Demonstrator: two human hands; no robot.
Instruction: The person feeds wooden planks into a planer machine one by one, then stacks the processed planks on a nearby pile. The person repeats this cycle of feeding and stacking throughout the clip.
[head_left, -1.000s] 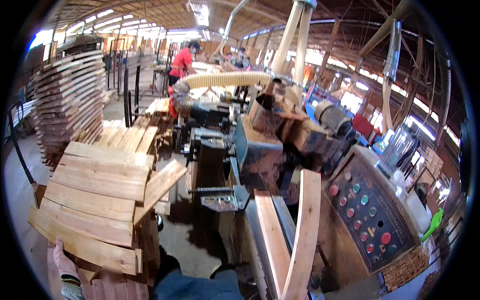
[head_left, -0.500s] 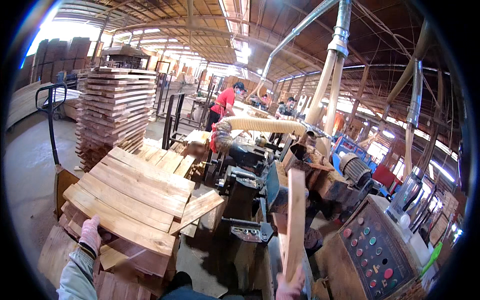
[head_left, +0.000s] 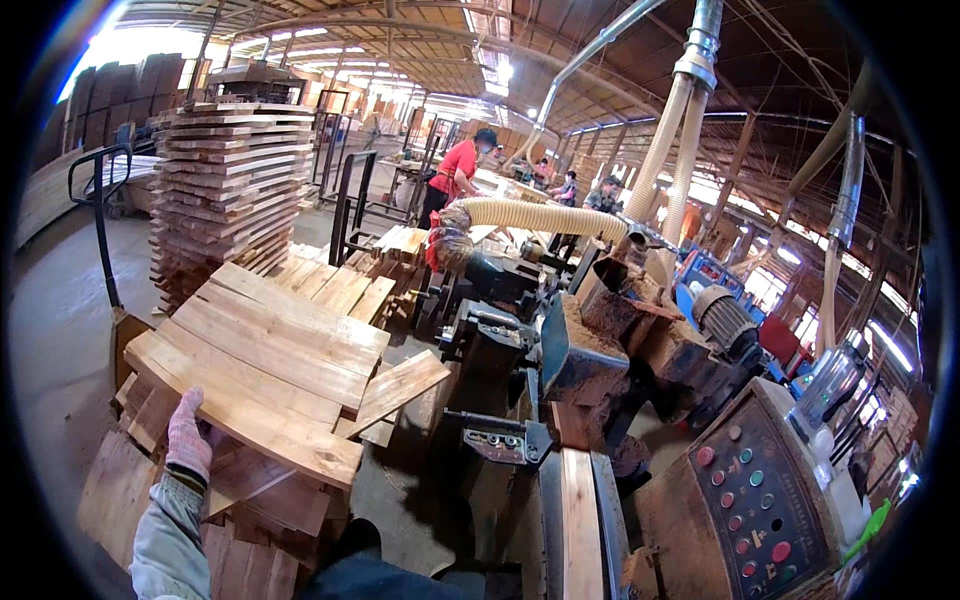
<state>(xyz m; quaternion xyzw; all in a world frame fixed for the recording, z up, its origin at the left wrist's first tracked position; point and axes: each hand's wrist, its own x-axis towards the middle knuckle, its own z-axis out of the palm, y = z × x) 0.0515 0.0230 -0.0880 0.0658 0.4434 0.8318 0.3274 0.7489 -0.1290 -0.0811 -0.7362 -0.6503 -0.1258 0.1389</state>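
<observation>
In a knitted work glove, my left hand (head_left: 188, 440) grips the near edge of a wooden board (head_left: 240, 405), its thumb lying along the edge and the other fingers hidden under it. That board is the nearest in a top layer of boards (head_left: 290, 330) laid side by side on a stack to my left. My right hand is out of view. A long narrow wooden board (head_left: 580, 520) lies lengthwise in the metal channel of the machine (head_left: 585, 350) in front of me, its far end running toward the sawdust-covered housing.
A control panel (head_left: 755, 500) with several coloured buttons stands at the right. Behind the boards rises a tall stack of planks (head_left: 230, 190), with a pallet-jack handle (head_left: 100, 230) left of it. A ribbed hose (head_left: 545, 217) crosses above the machine. A person in red (head_left: 457, 170) works farther back.
The narrow board that my right hand held upright now lies down in the machine's channel, and that hand has left the view. My left hand stays at the stacked board's edge.
</observation>
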